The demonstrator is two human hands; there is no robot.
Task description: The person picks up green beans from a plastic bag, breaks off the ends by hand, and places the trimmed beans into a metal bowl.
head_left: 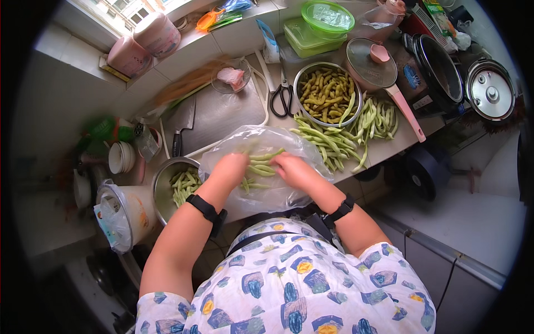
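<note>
In the middle of the head view, a clear plastic bag (267, 200) lies spread at the counter's near edge with several green bean pods (262, 169) on it. My left hand (234, 167) is over the bag's left part, its fingertips blurred beside the beans; whether they grip one cannot be told. My right hand (290, 167) touches or is close to the right ends of the pods, its thumb and fingers bent. A steel bowl (160, 192) holding bean pieces stands left of the bag. A pile of long green beans (333, 144) lies to its right.
Behind the bag are a steel cutting board (225, 112) with a cleaver (183, 121), black-handled scissors (282, 100) and a steel bowl of edamame pods (327, 96). A lidded pan (371, 64) points its pink handle over the counter's edge. A lidded bucket (133, 213) stands left.
</note>
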